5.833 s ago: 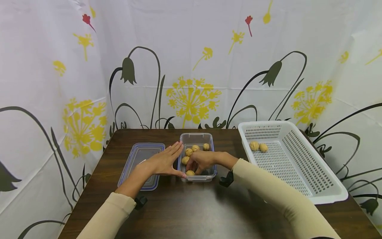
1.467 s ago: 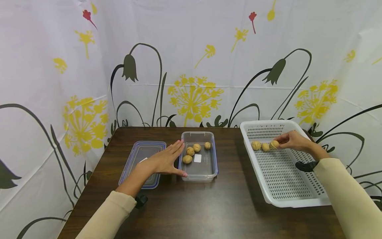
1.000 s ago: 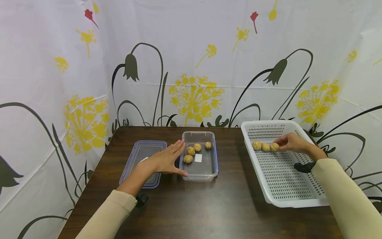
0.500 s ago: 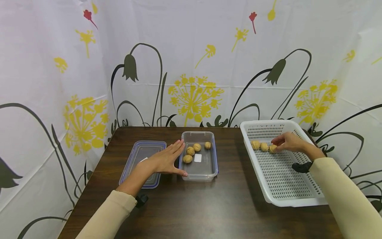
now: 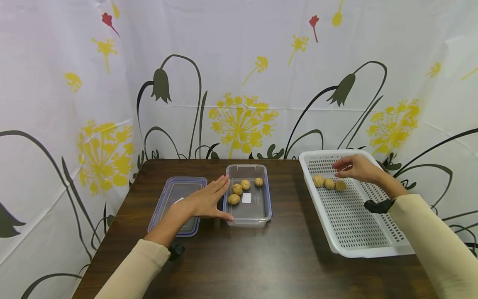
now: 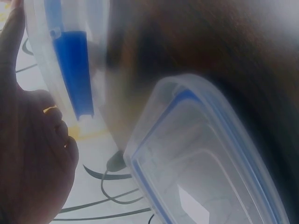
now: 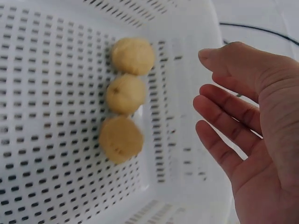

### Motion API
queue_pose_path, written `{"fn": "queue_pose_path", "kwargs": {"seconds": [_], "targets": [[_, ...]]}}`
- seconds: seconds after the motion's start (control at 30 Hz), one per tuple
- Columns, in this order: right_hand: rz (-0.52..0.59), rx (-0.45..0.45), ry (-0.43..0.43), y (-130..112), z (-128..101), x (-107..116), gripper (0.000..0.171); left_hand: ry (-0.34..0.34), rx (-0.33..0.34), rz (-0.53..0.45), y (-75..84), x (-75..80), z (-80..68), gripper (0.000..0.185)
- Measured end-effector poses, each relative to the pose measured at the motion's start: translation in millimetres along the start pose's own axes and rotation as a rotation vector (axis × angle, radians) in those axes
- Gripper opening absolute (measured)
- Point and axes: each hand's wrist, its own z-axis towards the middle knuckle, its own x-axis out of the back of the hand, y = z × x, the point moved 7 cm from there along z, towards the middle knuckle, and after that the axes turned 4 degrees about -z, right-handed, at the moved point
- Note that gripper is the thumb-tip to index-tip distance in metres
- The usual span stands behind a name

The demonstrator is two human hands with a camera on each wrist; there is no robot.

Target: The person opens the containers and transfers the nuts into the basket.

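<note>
Three walnuts lie in a row on the floor of the white perforated basket, near its far left corner. Above them hovers my right hand, its fingers apart and holding nothing; the right wrist view shows a gap between the fingertips and the walnuts. My left hand is spread with straight fingers along the left rim of a clear plastic container. Several walnuts sit inside that container, toward its left and far end. In the left wrist view, the container's blue clip shows beside the left hand.
A clear lid with a blue seal lies on the dark wooden table under the left forearm, left of the container. Bare tabletop runs between the container and the basket. A flower-printed curtain hangs behind the table.
My right hand carried a walnut from the container to the basket, set it at the end of the row, let go and rose. The left hand has stayed at the container's rim.
</note>
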Motion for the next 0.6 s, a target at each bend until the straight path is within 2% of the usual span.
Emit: {"fn": "queue_pose_path", "kwargs": {"seconds": [0.33,0.6], "targets": [[0.021,0.110,0.045,-39.0,9.2,6.7,0.032,0.005,-0.011,-0.010,0.2,0.0,0.6,0.128],[0.044,0.197,0.009,-76.1,20.3,-0.5,0.033,0.004,-0.004,-0.013,0.4,0.3,0.3,0.128]]}}
